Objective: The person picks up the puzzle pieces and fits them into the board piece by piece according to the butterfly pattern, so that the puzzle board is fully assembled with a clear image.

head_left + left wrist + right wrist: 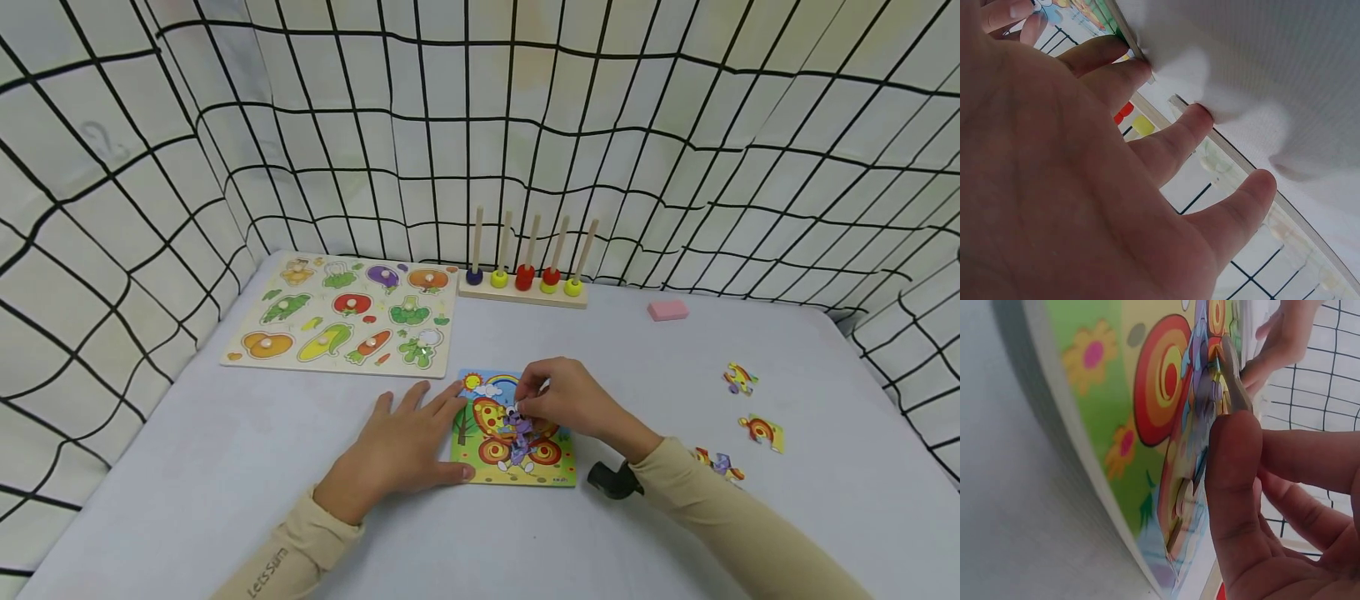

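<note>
A square butterfly puzzle board [480,476] lies flat on the table between the two hands. My right hand [570,400] is over its upper middle, thumb and fingers pinching a puzzle piece [1233,378]. In the right wrist view that piece stands tilted, its lower end close over the purple butterfly body. A recess shows in the butterfly's wing near the hand. My left hand [401,437] rests on the table with fingers spread, fingertips and thumb at the board's left edge. In the left wrist view the palm [1079,181] and straight fingers show.
Loose puzzle pieces, including a yellow one [740,378] and a rainbow-ringed one [763,432], lie right; another cluster [722,465] is partly behind the right sleeve. A vegetable peg board [247,321], a bead stacker [517,296] and a pink block [667,311] lie farther back. Black netting [465,108] surrounds the table.
</note>
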The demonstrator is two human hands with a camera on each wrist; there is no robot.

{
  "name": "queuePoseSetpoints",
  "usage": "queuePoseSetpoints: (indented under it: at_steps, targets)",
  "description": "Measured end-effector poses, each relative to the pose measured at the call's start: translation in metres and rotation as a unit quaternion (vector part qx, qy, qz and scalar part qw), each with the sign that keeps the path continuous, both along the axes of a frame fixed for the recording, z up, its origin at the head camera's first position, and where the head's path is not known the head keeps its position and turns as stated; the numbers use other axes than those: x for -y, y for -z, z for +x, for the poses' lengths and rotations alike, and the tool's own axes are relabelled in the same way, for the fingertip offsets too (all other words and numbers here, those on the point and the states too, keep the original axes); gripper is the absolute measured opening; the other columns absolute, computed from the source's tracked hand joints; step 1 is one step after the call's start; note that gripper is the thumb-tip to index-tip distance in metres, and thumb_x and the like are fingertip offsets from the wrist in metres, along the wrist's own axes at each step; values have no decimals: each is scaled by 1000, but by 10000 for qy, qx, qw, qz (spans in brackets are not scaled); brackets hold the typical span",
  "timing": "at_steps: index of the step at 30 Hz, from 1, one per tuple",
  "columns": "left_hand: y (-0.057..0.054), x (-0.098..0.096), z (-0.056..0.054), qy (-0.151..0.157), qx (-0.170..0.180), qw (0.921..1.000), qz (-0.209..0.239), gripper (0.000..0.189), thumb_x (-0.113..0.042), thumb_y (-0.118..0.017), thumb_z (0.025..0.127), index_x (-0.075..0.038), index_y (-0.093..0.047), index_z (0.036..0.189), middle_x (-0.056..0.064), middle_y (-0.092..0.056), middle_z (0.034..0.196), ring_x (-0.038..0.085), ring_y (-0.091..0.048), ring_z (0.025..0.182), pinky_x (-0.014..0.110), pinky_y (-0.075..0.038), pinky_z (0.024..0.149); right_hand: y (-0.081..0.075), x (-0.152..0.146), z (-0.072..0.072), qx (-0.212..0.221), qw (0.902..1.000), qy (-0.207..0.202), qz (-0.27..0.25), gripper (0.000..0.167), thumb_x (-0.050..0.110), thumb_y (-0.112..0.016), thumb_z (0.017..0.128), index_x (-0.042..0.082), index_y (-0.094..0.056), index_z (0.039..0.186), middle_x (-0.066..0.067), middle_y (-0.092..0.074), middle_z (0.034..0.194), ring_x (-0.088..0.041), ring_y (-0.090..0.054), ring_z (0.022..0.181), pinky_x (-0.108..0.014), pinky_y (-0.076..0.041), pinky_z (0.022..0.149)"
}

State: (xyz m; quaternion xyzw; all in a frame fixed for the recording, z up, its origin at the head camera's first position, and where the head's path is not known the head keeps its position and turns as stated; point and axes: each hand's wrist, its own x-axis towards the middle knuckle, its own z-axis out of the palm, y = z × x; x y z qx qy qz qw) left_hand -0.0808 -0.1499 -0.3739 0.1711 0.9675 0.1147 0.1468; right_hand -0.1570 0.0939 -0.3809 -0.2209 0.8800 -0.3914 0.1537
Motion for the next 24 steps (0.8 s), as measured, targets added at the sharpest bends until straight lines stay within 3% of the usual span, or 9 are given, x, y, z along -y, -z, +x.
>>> queuePoseSetpoints:
  at_steps: [15, 24]
  targets:
    - [-1, 0, 0, 11, 7, 10000, 48, 93, -59, -83, 88, -10, -49, 160, 3, -32, 174, 43, -27, 156, 77, -23, 118, 0, 10, 4, 94, 9992, 296, 252, 11, 4, -81, 94, 5, -71, 88, -3, -64, 80, -15, -62, 63, -27, -56, 57]
    - [-2, 0, 1, -1, 5, 10000, 53, 93, -59, -82, 89, -10, -49, 160, 2, -32, 174, 43, -28, 156, 76, -24, 117, 1, 15, 2, -453, 9963, 135, 712, 19, 7, -84, 92, 9, -69, 80, 1, -62, 74, -16, -57, 73, -28, -49, 62]
